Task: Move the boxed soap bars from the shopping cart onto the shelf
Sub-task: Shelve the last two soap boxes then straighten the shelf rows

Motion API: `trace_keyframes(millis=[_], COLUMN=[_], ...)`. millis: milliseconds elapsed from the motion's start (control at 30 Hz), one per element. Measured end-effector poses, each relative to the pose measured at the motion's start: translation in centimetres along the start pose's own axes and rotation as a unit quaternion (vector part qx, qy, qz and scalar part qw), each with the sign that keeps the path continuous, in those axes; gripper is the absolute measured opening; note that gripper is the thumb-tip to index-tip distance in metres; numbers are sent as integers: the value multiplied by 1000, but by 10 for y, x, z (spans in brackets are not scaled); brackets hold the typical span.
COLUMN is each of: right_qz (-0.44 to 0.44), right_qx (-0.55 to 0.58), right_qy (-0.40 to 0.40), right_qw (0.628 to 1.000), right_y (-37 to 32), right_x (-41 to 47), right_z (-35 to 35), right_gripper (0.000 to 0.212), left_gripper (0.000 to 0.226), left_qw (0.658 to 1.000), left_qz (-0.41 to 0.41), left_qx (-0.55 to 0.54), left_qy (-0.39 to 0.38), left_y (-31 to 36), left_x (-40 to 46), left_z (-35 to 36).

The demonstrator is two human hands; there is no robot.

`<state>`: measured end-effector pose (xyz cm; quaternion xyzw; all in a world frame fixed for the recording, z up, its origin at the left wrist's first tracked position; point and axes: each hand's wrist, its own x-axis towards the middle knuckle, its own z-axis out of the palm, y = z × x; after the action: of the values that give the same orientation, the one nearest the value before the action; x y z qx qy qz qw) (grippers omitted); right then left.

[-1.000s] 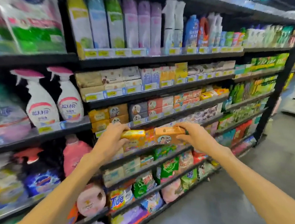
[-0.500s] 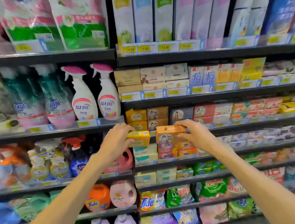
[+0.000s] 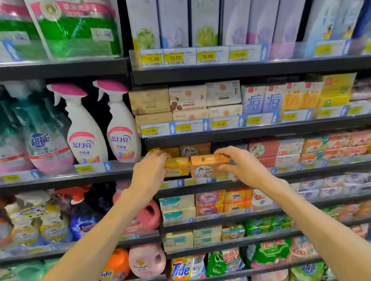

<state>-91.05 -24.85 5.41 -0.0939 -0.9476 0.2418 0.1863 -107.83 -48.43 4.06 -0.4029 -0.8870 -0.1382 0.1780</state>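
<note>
1. At the shelf front, the left hand (image 3: 148,177) grips a yellow soap box (image 3: 177,166) and the right hand (image 3: 245,166) grips an orange soap box (image 3: 209,165); both boxes are in the air just above the shelf lip (image 3: 206,180).
2. Risk: the two boxes sit edge to edge, so one could knock the other loose when pushed in.
3. Behind them, the stocked soap boxes (image 3: 195,149) fill the back of the shelf; forcing the new ones in could shove that row askew.
4. The shopping cart is out of view.

Lighting: bright, even, from overhead.
Shadows: dark recesses lay under each shelf board (image 3: 257,131).
Glare: sheen on the green bags (image 3: 73,26), upper left.
Blur: edges and far right were smeared.
Distortion: wide-angle bowing at the edges.
</note>
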Motion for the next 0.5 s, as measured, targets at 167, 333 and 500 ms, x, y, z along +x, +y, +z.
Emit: trace_keyframes(millis=[167,333,500], right_qz=[-9,-12,-15], right_qx=[0,-2,-18], right_qy=[-10,-5,1], right_qw=[1000,1000,1000], right_y=[4,4,5], right_x=[10,17,20], right_z=[7,19,29], right_gripper=[40,41,44], left_gripper=[45,42,42], left_qw=[999,995,986], left_qz=[-31,-25,-15], left_qx=[37,95,149], left_qy=[-6,-32,-74], left_y=[-9,-12,-14], left_x=[4,2,-2], left_z=[9,23,43])
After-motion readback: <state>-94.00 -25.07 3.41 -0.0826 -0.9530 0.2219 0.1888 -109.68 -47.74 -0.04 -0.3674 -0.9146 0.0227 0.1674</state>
